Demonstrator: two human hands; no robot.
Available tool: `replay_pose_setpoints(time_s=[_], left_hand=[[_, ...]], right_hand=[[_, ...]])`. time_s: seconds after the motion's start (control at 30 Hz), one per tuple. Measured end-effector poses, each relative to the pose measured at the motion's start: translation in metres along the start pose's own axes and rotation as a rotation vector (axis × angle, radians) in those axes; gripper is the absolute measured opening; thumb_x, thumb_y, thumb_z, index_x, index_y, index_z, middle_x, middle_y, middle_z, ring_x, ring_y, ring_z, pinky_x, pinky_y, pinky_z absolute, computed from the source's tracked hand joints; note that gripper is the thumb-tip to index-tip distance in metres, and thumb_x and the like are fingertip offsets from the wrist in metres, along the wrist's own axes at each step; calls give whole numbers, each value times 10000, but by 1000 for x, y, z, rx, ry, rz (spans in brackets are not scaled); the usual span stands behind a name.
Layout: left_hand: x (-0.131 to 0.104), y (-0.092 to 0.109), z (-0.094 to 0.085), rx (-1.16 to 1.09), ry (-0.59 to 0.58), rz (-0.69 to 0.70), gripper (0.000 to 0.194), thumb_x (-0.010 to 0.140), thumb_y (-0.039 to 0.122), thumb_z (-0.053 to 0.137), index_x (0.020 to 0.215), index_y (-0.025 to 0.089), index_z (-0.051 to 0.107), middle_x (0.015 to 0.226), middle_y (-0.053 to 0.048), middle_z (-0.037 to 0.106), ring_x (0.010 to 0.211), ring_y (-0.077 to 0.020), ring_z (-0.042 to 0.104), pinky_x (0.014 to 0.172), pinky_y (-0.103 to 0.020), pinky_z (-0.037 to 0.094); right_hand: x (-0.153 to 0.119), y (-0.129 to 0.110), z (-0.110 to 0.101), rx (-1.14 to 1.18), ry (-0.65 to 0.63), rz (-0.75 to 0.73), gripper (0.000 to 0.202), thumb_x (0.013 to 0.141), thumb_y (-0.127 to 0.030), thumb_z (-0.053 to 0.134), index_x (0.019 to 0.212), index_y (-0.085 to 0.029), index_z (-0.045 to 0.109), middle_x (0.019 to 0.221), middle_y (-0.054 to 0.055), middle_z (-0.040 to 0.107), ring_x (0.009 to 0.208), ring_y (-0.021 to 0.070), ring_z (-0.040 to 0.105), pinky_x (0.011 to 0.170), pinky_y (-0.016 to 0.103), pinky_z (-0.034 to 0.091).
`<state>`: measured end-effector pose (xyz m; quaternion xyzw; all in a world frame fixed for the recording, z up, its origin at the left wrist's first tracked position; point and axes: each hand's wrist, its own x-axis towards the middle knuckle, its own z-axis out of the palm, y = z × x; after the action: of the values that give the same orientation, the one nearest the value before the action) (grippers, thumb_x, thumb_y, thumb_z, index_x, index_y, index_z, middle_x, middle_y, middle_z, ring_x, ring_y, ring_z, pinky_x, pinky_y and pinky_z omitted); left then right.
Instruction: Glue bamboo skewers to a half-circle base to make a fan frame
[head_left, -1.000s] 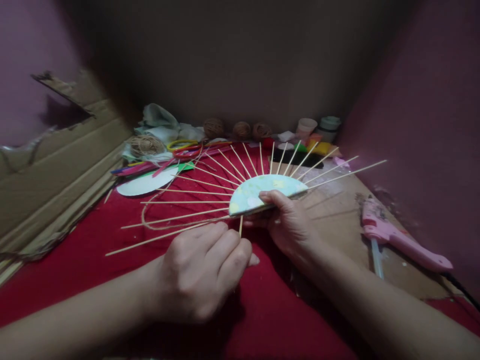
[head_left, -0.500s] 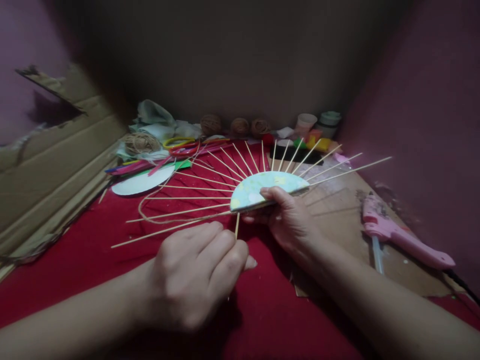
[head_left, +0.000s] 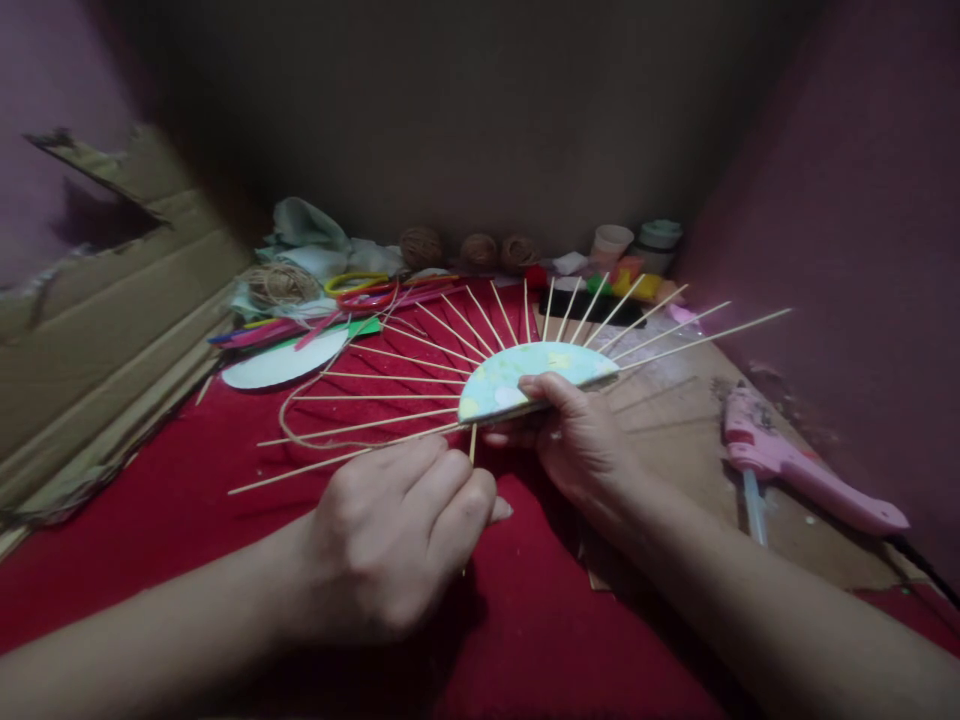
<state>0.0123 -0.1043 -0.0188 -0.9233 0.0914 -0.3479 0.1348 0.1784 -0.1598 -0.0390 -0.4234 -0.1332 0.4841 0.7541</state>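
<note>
A pale blue-green half disc (head_left: 517, 375) with several thin wooden skewers fanning out of its rim is held above the red cloth (head_left: 225, 540). My right hand (head_left: 581, 445) grips the disc by its straight lower edge, thumb on top. My left hand (head_left: 397, 535) is closed around one wooden skewer (head_left: 472, 445) that points up into the disc's lower edge. A loop of brown twine (head_left: 300, 425) lies under the left skewers.
A pink glue gun (head_left: 795, 470) lies on brown cardboard (head_left: 675, 420) at the right. A white paper disc (head_left: 281, 365), scissors (head_left: 367, 290), twine balls (head_left: 480, 250) and paint pots (head_left: 660, 240) sit at the back. Torn cardboard (head_left: 97, 330) leans along the left.
My left hand has shifted slightly up toward the disc with its skewer. The disc and right hand have barely moved.
</note>
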Motion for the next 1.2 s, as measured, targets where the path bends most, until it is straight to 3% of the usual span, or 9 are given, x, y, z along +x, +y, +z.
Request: replay_pose_setpoints(time_s=[0.33,0.53,0.7,1.2], left_hand=[[-1,1,0,21,-16,-28,112,836,157,603,914,77,594,686,-67,613,624,-186,569,541,-317,478],[-4,2,-3,18,94,-22,28,849,166,597,860,141,603,670,-21,618,618,-148,598,600,-295,520],[-3,-1,-2,4,40,7,72,849,182,606,890,123,614,685,-32,631,636,-153,606,611,-297,532],[-1,-1,-1,-13,-9,-7,94,836,148,604,900,78,596,680,-54,608,610,-173,557,540,-302,454]], right_hand=[[0,-1,3,-7,40,-10,132,597,-177,676,671,-151,570,600,10,614,558,190,625,439,330,560],[3,0,0,-7,41,-9,145,606,-189,679,711,-157,584,617,15,630,574,192,630,505,366,574],[4,-2,-1,-18,37,14,139,618,-208,668,722,-163,588,601,14,625,557,178,613,578,393,578],[2,-1,0,-5,38,-4,116,596,-187,673,662,-160,581,590,17,623,518,167,591,532,408,579]])
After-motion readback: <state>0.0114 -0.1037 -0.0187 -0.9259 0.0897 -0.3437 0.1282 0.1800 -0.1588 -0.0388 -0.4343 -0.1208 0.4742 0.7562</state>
